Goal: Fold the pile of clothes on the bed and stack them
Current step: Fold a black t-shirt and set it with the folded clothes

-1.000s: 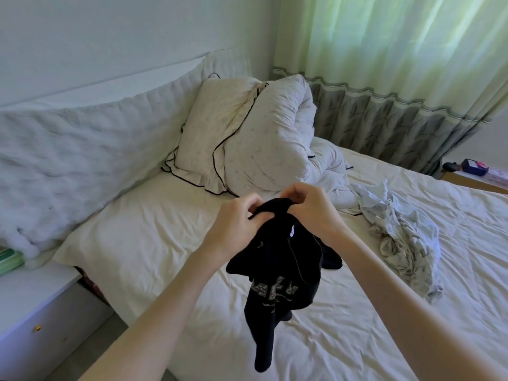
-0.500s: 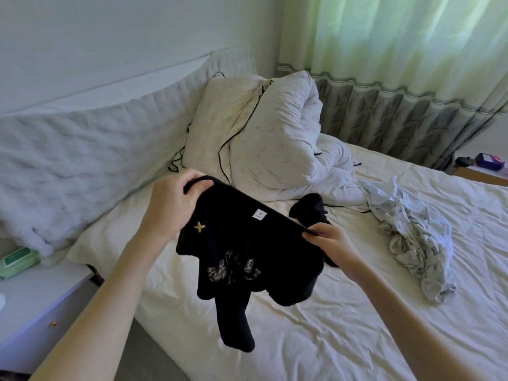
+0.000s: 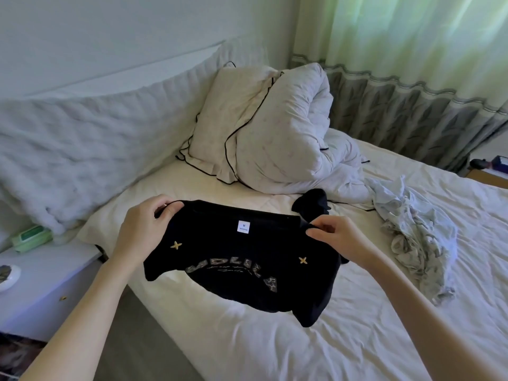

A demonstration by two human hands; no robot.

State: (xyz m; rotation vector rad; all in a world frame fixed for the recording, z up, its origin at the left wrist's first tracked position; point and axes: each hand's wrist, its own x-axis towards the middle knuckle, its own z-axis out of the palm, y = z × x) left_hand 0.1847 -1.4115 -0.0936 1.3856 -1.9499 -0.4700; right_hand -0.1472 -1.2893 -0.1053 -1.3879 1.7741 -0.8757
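- Black cotton-like cloth is the thing in hand: in the head view, a black T-shirt (image 3: 242,259) hangs spread out in the air above the near part of the bed (image 3: 357,339), not yet laid down.
- Left hand (image 3: 143,232) pinches the shirt's left shoulder, thumb and curled fingers closed on the cloth; right hand (image 3: 338,237) pinches the opposite shoulder the same way. Each grip is grasping the shirt, neither released.
- Between the two hands the collar edge runs taut, so the shirt's width lies left to right and its long axis falls away from the hands toward the person, with the hem lowest at the near right.
- A white size label (image 3: 243,226) shows just below the collar, and arched lettering with two small gold crosses shows lower down.
- Judging the step: the shirt is being opened out before folding, and the coming move turns on lowering it flat onto the sheet directly beneath, both hands being equally near.
- Another dark garment (image 3: 313,200) lies on the bed just beyond the right hand, and a crumpled pale patterned garment (image 3: 412,232) lies further right, both still unfolded.
- No folded stack is visible, so the task looks to be at an early stage.
- Behind are a pillow (image 3: 220,133) and a bundled duvet (image 3: 288,138); a curtain (image 3: 412,78) hangs at the far side, and a white nightstand (image 3: 41,284) stands left of the bed.
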